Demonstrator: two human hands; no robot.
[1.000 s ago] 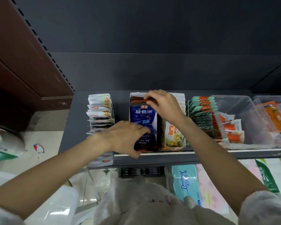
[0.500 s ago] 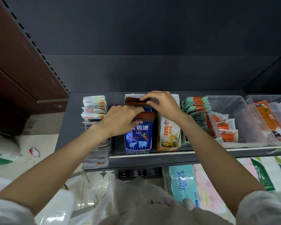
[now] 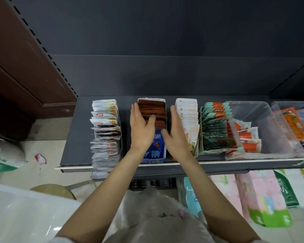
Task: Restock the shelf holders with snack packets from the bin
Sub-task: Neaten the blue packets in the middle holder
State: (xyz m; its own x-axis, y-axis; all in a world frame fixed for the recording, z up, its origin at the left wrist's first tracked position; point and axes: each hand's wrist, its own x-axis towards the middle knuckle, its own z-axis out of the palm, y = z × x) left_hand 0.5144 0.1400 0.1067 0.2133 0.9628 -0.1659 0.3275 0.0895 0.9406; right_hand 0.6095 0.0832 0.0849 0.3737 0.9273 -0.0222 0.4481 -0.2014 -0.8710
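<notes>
Spanning the view beneath both hands, the dark shelf [image 3: 74,137] is carrying a row of holders, and that crowded row is where things are likeliest to go wrong; off to the far side of the right hand the clear bin [image 3: 263,123] is sitting with orange-and-white packets leaning in its near corner; between the two hands the blue holder [image 3: 155,151] is standing, packed with brown-topped packets [image 3: 152,109]; the left hand [image 3: 141,132] is lying flat along the holder's left flank, thumb resting over the packet tops; the right hand [image 3: 176,135] is pressing flat against the right flank; both are spread flat, fingers extended, gripping nothing, squaring the stack between the palms; outside the left hand the white packets [image 3: 105,130] are fanning loosely and overhanging the shelf's front edge; a left elbow or wrist bumping these is probably sending them to the floor; just outside the right hand the pale packets [image 3: 187,111] are standing touching or nearly touching its back; squeezing too hard is likely buckling the blue holder or popping packets up; pushing sideways is risking tipping the neighbour.
</notes>
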